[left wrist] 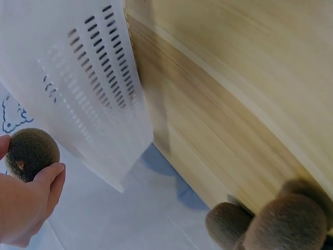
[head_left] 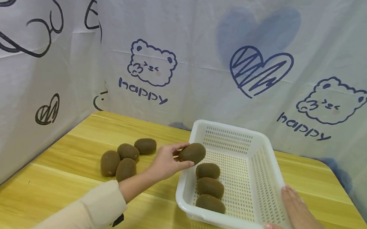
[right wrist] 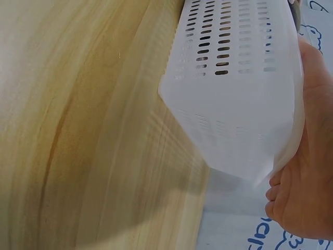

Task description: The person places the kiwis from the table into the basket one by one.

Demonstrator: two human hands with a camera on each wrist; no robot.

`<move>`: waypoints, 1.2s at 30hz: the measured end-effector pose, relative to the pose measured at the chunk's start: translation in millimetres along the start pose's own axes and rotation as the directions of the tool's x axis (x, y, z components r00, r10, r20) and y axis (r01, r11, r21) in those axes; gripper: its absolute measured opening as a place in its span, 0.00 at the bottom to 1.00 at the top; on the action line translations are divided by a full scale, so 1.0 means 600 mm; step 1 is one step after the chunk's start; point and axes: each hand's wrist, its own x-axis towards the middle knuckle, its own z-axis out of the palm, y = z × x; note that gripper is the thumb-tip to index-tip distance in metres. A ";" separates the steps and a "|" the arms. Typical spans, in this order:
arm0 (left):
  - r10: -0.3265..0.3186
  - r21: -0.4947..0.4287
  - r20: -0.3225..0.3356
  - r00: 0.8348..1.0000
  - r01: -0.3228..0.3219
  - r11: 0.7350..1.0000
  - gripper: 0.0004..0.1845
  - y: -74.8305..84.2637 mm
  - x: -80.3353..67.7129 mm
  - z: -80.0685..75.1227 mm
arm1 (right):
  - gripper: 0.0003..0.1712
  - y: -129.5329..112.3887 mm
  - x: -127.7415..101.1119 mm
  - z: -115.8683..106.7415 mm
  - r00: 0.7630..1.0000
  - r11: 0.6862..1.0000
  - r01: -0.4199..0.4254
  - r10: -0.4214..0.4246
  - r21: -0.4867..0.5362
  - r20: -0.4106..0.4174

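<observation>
My left hand (head_left: 168, 162) holds a brown kiwi (head_left: 192, 153) between thumb and fingers, just over the left rim of a white perforated plastic basket (head_left: 267, 165). The left wrist view shows the same kiwi (left wrist: 30, 152) pinched at my fingertips (left wrist: 49, 174) beside the basket wall (left wrist: 88, 94). Three kiwis (head_left: 210, 187) lie in a row inside the basket. Several more kiwis (head_left: 126, 158) sit on the wooden table (head_left: 59, 187) to the left. My right hand (head_left: 295, 218) lies flat against the basket's near right corner, its thumb along the front rim and its fingers (right wrist: 299, 203) on the wall (right wrist: 234, 88).
A white cloth backdrop (head_left: 190, 51) printed with bears, hearts and "happy" closes off the table at the back and left. A beige sleeve (head_left: 90, 213) covers my left forearm. Bare tabletop lies in front of the basket and at the far right.
</observation>
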 end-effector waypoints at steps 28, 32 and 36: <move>0.049 0.272 0.340 0.939 -0.148 0.951 0.28 0.033 -0.008 0.139 | 0.60 -0.001 0.002 -0.005 1.000 0.999 0.012 -0.012 -0.037 0.005; 0.051 0.367 0.473 0.879 -0.249 0.896 0.27 0.036 -0.003 0.159 | 0.60 -0.003 0.001 -0.006 1.000 1.000 -0.009 0.010 -0.022 0.022; 0.035 0.389 0.610 0.792 -0.338 0.857 0.25 0.036 0.004 0.178 | 0.60 -0.004 -0.001 -0.007 1.000 1.000 -0.016 0.016 -0.019 0.019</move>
